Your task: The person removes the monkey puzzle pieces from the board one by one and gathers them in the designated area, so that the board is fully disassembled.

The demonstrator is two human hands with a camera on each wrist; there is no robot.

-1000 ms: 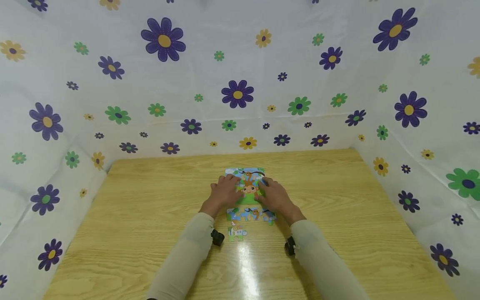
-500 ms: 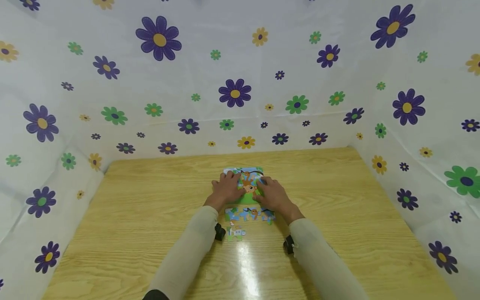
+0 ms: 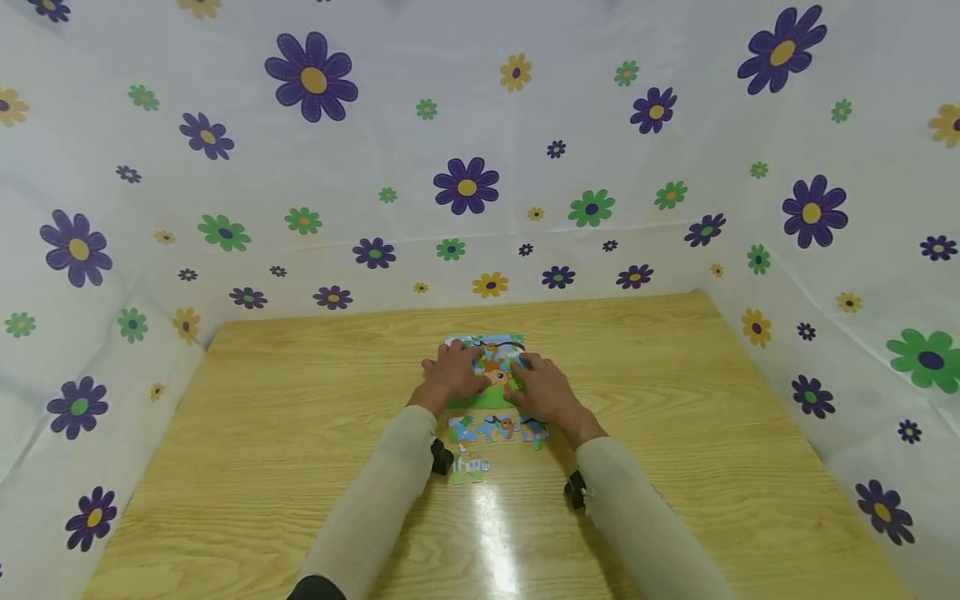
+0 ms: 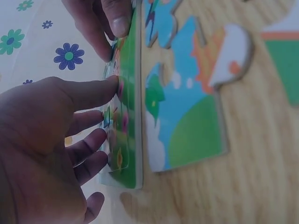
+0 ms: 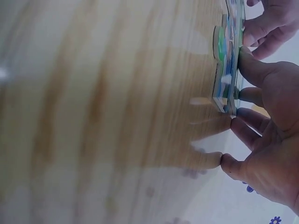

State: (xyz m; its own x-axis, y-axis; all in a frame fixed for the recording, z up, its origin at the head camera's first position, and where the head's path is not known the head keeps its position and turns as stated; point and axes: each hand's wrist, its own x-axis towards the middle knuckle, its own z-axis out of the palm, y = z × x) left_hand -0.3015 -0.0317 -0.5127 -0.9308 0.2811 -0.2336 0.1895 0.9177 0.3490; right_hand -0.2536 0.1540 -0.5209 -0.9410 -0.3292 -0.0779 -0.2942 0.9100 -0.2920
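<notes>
A jigsaw puzzle (image 3: 501, 395) with a monkey picture and a green lower border lies flat on the table. My left hand (image 3: 452, 375) rests over its left part, thumb and fingertips on the picture surface in the left wrist view. From the right side my right hand (image 3: 551, 390) touches the puzzle, its thumb on the near part and its fingers spread along the right edge. In the right wrist view the little finger (image 5: 230, 165) meets the tabletop. Both hands cover parts of the picture.
Just in front of the puzzle lies a row of loose jigsaw pieces (image 3: 501, 428). Nearer still is a loose piece (image 3: 471, 468) with green and white print. A flower-print cloth (image 3: 405, 208) surrounds the back and sides of the wooden table (image 3: 300, 400).
My left hand has shifted slightly inward over the puzzle, hiding part of the monkey's face. My right hand stays nearly where it was. The head view has shifted a little.
</notes>
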